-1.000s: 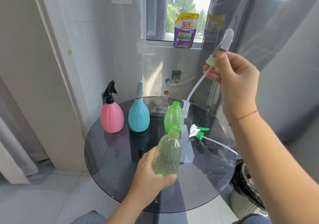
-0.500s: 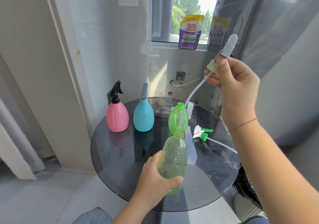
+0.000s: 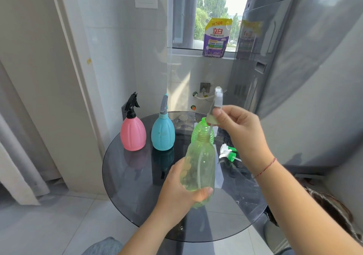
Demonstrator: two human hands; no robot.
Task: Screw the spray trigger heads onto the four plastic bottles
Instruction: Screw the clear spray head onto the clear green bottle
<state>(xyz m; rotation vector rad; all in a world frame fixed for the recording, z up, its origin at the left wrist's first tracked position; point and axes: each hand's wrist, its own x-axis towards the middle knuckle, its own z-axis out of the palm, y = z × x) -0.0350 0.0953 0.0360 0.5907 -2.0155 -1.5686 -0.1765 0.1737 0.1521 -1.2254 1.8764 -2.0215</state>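
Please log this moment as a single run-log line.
left hand: holds pale green bottle | right hand: holds trigger head, tube in neck, unscrewed | pink bottle, blue bottle: capped

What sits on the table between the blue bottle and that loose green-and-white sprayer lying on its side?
In the head view, a bright green bottle, still without a head, stands between the blue bottle and the loose sprayer; the paler bottle held in the left hand partly covers it.

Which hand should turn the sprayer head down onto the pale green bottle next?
The right hand. It already pinches the sprayer head just above the neck of the pale green bottle, with the tube running down inside. The left hand grips that bottle's lower body, so it is better placed to hold it steady.
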